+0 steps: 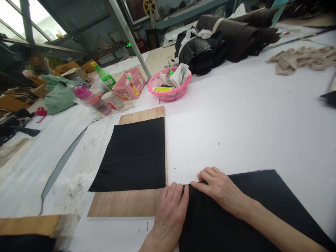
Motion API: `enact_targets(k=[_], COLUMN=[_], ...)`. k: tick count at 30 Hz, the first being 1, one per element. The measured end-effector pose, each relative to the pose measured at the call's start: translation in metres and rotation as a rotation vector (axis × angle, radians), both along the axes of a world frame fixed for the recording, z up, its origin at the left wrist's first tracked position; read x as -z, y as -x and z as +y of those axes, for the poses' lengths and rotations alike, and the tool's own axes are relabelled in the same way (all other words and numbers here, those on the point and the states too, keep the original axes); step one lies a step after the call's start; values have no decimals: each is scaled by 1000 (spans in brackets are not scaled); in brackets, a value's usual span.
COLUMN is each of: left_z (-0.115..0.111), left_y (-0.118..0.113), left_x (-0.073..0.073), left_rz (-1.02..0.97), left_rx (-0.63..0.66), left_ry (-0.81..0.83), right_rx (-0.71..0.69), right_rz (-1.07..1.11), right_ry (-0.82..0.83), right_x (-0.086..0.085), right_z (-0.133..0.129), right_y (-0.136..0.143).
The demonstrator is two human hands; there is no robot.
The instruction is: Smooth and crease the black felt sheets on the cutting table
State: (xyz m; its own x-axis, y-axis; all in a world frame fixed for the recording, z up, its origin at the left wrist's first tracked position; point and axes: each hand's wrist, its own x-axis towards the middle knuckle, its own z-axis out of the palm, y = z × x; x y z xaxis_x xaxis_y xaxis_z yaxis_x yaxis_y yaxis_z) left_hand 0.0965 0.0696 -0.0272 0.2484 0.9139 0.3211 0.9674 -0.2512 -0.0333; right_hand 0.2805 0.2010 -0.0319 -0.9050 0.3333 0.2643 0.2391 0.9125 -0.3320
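Black cloth on desk, right of wooden board. Left hand at its far left corner, right hand along far edge; fingers bent, cannot tell if pinching. Uneven pull could crease cloth; left hand nudging board could skew black stack.

We rest the fingers of our bare left hand and bare right hand on the upper left corner of a broad, flat black sheet. On the white-covered table, we also see layered black rectangular sheets upon a pale wooden board, and a round pink plastic basin beyond.
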Motion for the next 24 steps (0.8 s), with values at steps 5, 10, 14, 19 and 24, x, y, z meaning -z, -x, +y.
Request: enact_targets(k=[5,10,14,19,24], left_z=[6,5,4,4,3], left_y=[-1,2,4,5,6], left_x=[7,5,5,8,8], left_rz=[-85,-82,-91,-83,-86], left_rx=[47,53,57,50,62], left_ry=[-22,2,24,28,54], right_rx=[4,28,22,2,20], right_rz=[7,71,92,95,50], right_ry=[21,104,165,163,155], right_x=[-2,3,7,9,9], right_z=[0,8,18,22,18], right_y=[1,-4,-16,-27,-28])
